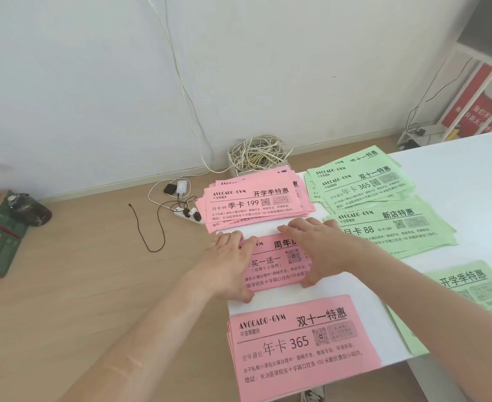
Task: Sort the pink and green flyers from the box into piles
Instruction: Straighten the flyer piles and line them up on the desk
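On the white bench [456, 175], your left hand [230, 265] and right hand [323, 248] press the middle pink pile [279, 266], fingers [295, 227] straight; square its edges gently.

Left hand [230, 265], right hand [323, 250], fingers [294, 227] outstretched

The far pink pile [253, 202] reads AVOCADO·GYM, 开学季特惠, 月卡 99, 季卡 199. The middle pink pile [276, 264] shows 买一送一. The near pink pile [300, 343] reads 双十一特惠, 年卡 365. The far green pile [361, 181] reads 双十一特惠, 年卡 365. The middle green pile [392, 227] reads 新店特惠, 88. The near green pile [468, 281] reads 开学季特惠.
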Available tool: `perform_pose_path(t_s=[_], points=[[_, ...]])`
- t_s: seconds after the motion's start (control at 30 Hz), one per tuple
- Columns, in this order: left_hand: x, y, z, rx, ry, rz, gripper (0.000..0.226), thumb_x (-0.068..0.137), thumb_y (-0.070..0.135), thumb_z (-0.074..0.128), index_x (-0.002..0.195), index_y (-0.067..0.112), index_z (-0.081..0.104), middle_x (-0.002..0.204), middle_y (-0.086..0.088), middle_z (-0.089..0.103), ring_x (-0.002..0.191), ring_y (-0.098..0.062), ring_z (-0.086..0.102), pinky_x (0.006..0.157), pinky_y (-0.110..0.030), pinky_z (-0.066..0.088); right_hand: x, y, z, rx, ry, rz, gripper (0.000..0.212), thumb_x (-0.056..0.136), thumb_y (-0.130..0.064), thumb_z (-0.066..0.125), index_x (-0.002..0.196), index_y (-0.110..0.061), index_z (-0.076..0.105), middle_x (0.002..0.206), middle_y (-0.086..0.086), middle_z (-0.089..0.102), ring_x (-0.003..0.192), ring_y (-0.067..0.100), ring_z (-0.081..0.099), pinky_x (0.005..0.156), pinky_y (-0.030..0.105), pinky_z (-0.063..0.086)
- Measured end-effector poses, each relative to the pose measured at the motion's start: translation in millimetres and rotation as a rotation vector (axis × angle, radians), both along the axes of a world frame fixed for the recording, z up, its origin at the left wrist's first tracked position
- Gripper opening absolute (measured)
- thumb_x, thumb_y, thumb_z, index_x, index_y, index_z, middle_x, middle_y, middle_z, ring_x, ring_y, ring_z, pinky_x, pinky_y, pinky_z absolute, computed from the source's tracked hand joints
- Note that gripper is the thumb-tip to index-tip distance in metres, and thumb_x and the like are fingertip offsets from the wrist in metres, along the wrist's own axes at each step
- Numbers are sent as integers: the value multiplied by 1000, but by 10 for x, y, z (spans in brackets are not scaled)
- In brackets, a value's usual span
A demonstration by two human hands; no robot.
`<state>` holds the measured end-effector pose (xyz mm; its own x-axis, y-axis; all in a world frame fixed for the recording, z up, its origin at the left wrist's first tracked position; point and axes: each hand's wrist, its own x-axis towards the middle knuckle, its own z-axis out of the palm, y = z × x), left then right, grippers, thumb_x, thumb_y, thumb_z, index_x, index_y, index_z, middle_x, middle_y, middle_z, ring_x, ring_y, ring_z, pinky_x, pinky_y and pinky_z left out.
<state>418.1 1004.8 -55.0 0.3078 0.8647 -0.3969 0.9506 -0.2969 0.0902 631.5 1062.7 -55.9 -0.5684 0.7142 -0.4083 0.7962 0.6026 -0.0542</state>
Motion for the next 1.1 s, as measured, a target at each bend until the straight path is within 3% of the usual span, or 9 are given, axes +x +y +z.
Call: perform_pose_path(t_s=[0.23, 0.37, 0.43, 0.6, 0.7, 0.8, 0.97, 1.1], points=[[-11, -36, 41, -13, -39, 28, 108, 68, 51, 68, 149, 22, 3, 146, -5, 18, 139, -26, 15, 119, -39, 8, 24, -48, 40, -68, 70, -67, 120, 61, -58, 79, 150, -39, 1, 152, -7, 17, 138, 17, 21, 109, 46, 23], [-29, -69, 123, 15, -56, 46, 108, 73, 55, 65, 151, 21, 0, 157, -4, 3, 145, -22, 3, 119, -37, 1, 183, -114, 259, -141, 351, -268, 107, 69, -63, 72, 148, -47, 2, 154, -11, 19, 142, 16, 19, 114, 53, 22], [9, -69, 201, 67, -98, 56, 102, 76, 55, 63, 151, 22, 3, 158, -1, 3, 145, -19, 4, 118, -34, 3, 378, -146, 422, -139, 508, -411, 92, 77, -60, 67, 147, -47, 9, 149, -8, 30, 138, 14, 30, 112, 44, 28], [313, -6, 408, 213, -192, 48, 67, 90, 49, 50, 146, 27, 21, 157, 3, 9, 144, -18, 11, 118, -35, 15, 1010, -226, 766, -76, 580, -650, 50, 88, -41, 64, 134, -38, 45, 120, -9, 56, 100, 6, 59, 78, 25, 49], [648, 50, 442, 289, -229, 19, 50, 94, 39, 47, 141, 27, 34, 154, 2, 20, 141, -17, 17, 115, -35, 21, 1332, -181, 841, -102, 596, -710, 37, 89, -36, 64, 124, -34, 55, 105, -10, 62, 92, 7, 63, 63, 20, 44], [1102, 109, 389, 275, -216, -34, 48, 93, 40, 49, 138, 26, 42, 154, 1, 26, 141, -18, 20, 115, -35, 20, 1666, -48, 730, -113, 555, -781, 40, 89, -35, 64, 127, -28, 56, 107, -6, 64, 96, 13, 62, 72, 25, 48], [1898, 277, 124, 141, -11, -52, 67, 88, 55, 50, 144, 21, 33, 157, -11, 18, 143, -28, 18, 118, -45, 13, 2138, 200, 365, -141, 385, -887, 62, 91, -36, 60, 145, -21, 35, 140, 9, 47, 121, 26, 50, 96, 36, 44], [2227, 298, -30, 76, 83, 32, 72, 85, 55, 55, 142, 19, 30, 156, -18, 19, 140, -34, 26, 118, -49, 12, 2365, 363, 68, -101, 306, -886, 70, 88, -45, 60, 145, -16, 29, 125, 14, 52, 110, 33, 54, 94, 39, 45]])
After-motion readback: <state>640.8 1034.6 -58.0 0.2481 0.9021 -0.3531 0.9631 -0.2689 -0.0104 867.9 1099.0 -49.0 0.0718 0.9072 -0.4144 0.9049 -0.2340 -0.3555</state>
